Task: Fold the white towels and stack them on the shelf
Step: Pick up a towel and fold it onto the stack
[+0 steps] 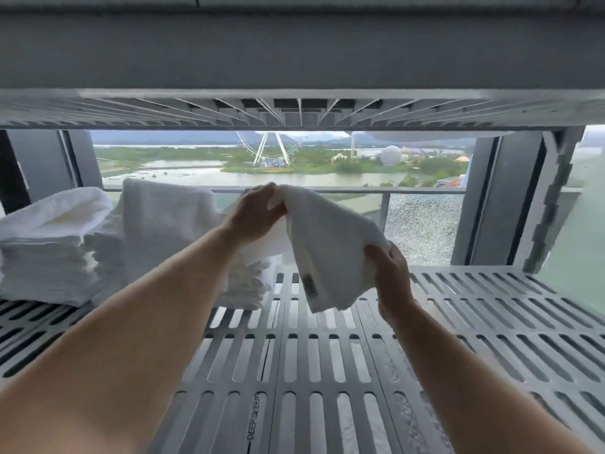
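Two stacks of folded white towels stand on the left part of the shelf [327, 371]. The outer stack [49, 257] is at the far left. The second stack [248, 286] is just beside it, partly hidden behind your left forearm. A larger draped towel [163, 224] lies over the second stack; I cannot tell whether it is folded.

You hold one small towel [327, 257] in the air above the middle of the shelf, and it appears clear of the slats. Your left hand [255, 214] pinches its upper corner, fingers curled on the cloth. Your right hand [391, 273] grips its right edge lower down. The small towel hangs slanted and looks doubled over, with a dark label [310, 285] showing near its lower edge.

Judgement: the task is well advanced but not complete. The piece in your hands needs its fold finished and then placing on a stack. The draped towel probably needs attention as well. Any further unfolded towels are out of view, so I cannot state how many remain.
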